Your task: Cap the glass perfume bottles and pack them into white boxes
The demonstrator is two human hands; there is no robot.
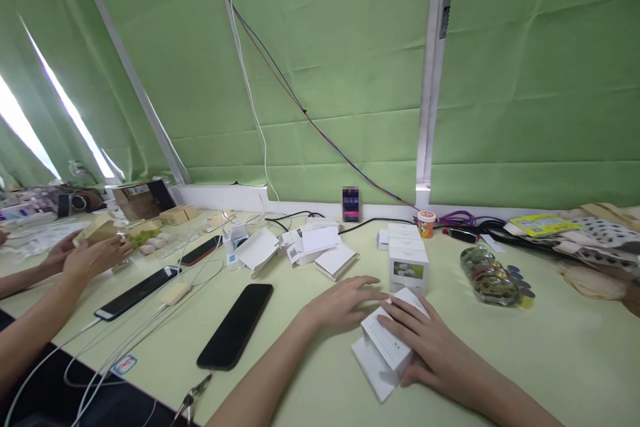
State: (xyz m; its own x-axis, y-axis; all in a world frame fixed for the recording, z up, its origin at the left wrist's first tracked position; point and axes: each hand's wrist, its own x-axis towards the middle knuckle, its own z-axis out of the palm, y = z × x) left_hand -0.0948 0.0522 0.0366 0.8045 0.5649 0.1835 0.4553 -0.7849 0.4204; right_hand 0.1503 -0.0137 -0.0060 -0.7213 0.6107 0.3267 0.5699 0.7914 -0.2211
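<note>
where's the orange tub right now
In the head view, the orange tub stands right of centre toward the back of the table, by the far end of the white box row.

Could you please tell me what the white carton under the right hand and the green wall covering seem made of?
White carton: probably thin printed cardboard, smooth and fairly matte, judging by its straight creases and flat panels.
Green wall covering: perhaps coated fabric or plastic sheeting, faintly glossy; soft wrinkles show, but which it is stays unclear.
</note>
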